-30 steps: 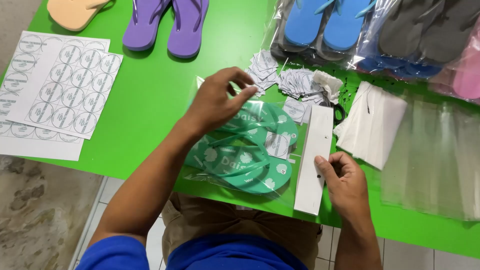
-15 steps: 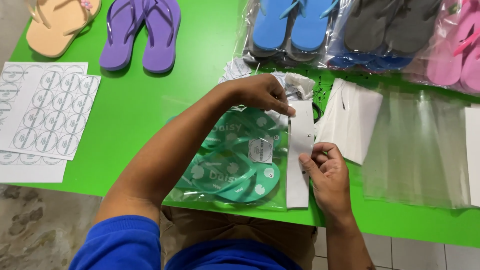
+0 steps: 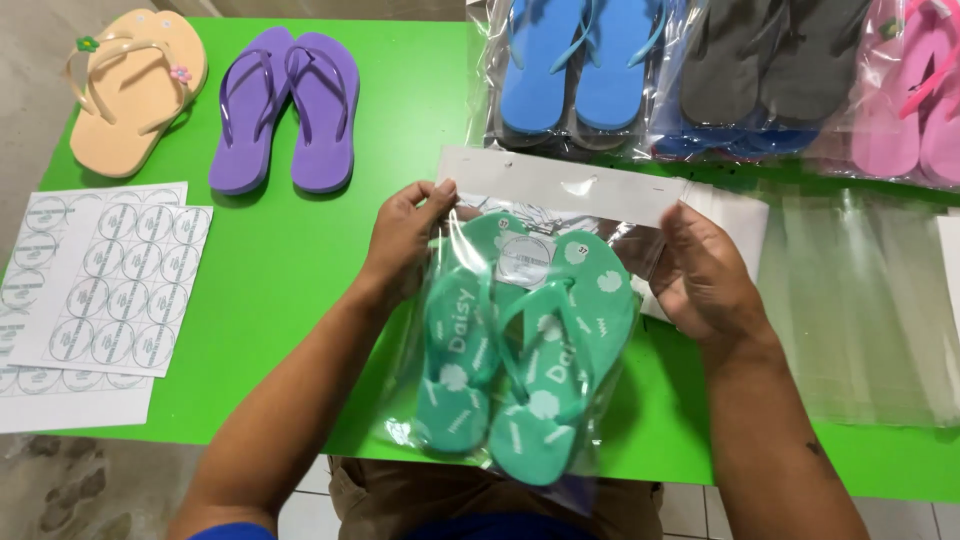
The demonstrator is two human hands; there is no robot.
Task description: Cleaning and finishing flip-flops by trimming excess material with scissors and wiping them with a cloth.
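A clear plastic bag with a white header strip (image 3: 560,183) holds a pair of teal flip-flops (image 3: 520,350) with white print and a round sticker on the front. The bag hangs upright above the green table (image 3: 300,260). My left hand (image 3: 405,240) pinches its upper left corner. My right hand (image 3: 700,270) grips its upper right edge, just under the header strip.
Purple flip-flops (image 3: 285,105) and a peach pair (image 3: 135,85) lie at the back left. Sheets of round stickers (image 3: 100,290) sit at the left edge. Bagged blue (image 3: 575,65), dark grey (image 3: 765,60) and pink (image 3: 910,90) pairs line the back. Empty clear bags (image 3: 860,300) lie at the right.
The bagged teal pair has been turned from lying sideways on the table to held upright, header strip on top. Both hands moved to its upper corners.
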